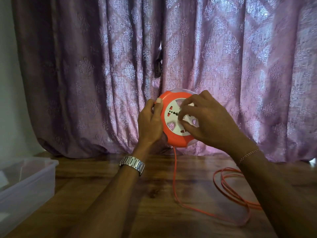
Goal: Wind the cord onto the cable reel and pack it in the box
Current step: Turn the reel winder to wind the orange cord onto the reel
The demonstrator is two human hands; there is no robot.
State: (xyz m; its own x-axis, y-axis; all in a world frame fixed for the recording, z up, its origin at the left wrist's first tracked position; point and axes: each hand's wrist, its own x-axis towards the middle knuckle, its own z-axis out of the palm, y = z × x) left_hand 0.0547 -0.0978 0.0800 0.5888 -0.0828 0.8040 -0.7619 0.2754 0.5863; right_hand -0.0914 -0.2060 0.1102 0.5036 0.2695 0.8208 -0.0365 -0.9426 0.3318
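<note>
Both sets of fingers grip the orange cable reel [178, 119] upright above the table [106, 189]: left hand [151, 122] clasps its rim, right hand [205, 121] curls on the white hub. Much cord [228, 188] lies unwound; the box [25, 184] waits left.

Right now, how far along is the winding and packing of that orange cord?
Early to midway. The left hand grips the rim of the cable reel, held up off the table, while the right hand has its fingers on the white face. Several loops of cord lie loose on the table, so winding remains. The box on the left awaits the reel.
</note>
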